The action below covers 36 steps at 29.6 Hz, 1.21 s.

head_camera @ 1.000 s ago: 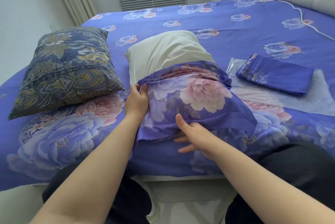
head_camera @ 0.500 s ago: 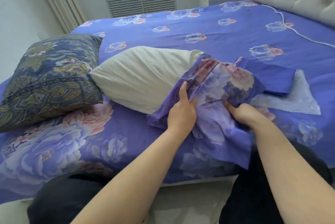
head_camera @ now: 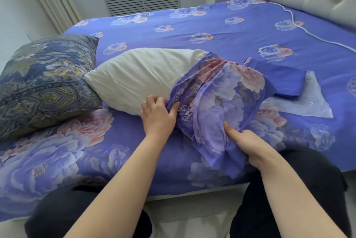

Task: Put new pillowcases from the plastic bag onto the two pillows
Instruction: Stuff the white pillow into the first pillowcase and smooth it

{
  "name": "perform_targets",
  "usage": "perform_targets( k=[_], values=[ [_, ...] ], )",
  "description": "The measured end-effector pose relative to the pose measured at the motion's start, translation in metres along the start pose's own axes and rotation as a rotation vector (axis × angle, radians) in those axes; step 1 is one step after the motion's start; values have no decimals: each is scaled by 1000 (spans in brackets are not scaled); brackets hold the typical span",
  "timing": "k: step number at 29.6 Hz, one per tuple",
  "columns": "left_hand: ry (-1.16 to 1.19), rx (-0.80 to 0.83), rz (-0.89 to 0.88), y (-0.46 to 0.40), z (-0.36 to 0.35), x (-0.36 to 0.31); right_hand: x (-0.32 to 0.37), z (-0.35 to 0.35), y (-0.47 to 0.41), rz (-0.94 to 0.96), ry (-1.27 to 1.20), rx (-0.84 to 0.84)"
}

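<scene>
free: we see open bedspread (head_camera: 221, 31) behind the white pillow (head_camera: 138, 76) | blocked: paisley pillow (head_camera: 44, 81) left, folded pillowcase (head_camera: 279, 80) right

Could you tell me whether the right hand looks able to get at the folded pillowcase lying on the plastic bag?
Probably yes, once it lets go: the right hand grips the floral pillowcase, and nothing covers the folded pillowcase beyond.
</scene>
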<state>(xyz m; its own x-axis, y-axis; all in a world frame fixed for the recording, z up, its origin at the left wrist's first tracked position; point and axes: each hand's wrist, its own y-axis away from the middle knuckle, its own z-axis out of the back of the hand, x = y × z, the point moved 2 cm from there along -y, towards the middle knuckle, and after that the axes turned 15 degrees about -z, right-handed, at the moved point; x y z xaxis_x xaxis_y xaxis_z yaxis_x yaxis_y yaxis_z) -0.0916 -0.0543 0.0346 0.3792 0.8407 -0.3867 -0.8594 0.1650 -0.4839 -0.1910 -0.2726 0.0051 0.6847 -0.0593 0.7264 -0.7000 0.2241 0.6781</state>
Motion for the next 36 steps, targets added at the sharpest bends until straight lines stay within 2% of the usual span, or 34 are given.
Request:
perform_targets(
  k=[2,4,5,6,7,9,11,12,13,14,15,16,18,20,21,23,24,25,26,27,29,31,32,34,36],
  values=[
    [103,50,-9,0,-2,2,2,-14,1,-43,-244,109],
    [226,66,2,1,-1,6,7,-30,6,-188,-554,365],
    [249,70,4,2,0,6,11,-36,5,-240,-653,418],
    [266,71,10,5,0,3,17,-43,2,-268,-720,435],
    [292,57,17,8,-1,-2,20,-47,-2,-249,-738,372],
    [334,-5,19,3,1,-10,24,-51,-6,-137,-780,283],
    [183,-139,-34,-23,17,-4,32,-42,1,-9,-763,217],
    [97,-174,-28,-39,29,11,33,-28,7,93,-723,116],
    [41,-200,22,-55,42,33,37,-15,10,172,-928,291],
    [25,-209,109,-65,52,60,34,-6,7,-109,-1261,293],
    [20,-192,213,-64,57,82,34,4,-2,81,-1052,-16],
    [22,-139,321,-54,56,100,38,5,9,133,-934,-108],
    [46,-28,438,-30,47,120,25,1,1,150,-817,-93],
    [6,-17,378,-29,41,112,-2,-10,-2,130,-666,-208],
    [-33,-53,292,-38,39,102,-21,-16,-3,119,-559,-235],
    [-6,-115,32,-59,34,70,-40,-22,-3,152,-407,-185],
    [16,-83,-79,-67,28,55,-39,-19,-2,176,-371,-219],
    [13,6,-137,-71,14,38,-30,-3,-9,157,-356,-351],
    [-22,122,-140,-72,-2,28,-16,20,-14,114,-330,-474],
    [-69,212,-103,-69,-12,27,3,37,-24,97,-418,-518],
    [-92,251,-51,-59,-20,36,48,68,-42,46,-600,-311],
    [-42,237,-25,-51,-15,47,99,68,-41,48,-567,-105],
    [-25,283,-1,-46,-15,51,120,57,-38,75,-503,-87],
    [75,310,36,-43,-12,54,149,33,-22,214,-387,-201],
    [301,96,38,-40,14,50,155,10,8,464,-359,-333]
  ],
)
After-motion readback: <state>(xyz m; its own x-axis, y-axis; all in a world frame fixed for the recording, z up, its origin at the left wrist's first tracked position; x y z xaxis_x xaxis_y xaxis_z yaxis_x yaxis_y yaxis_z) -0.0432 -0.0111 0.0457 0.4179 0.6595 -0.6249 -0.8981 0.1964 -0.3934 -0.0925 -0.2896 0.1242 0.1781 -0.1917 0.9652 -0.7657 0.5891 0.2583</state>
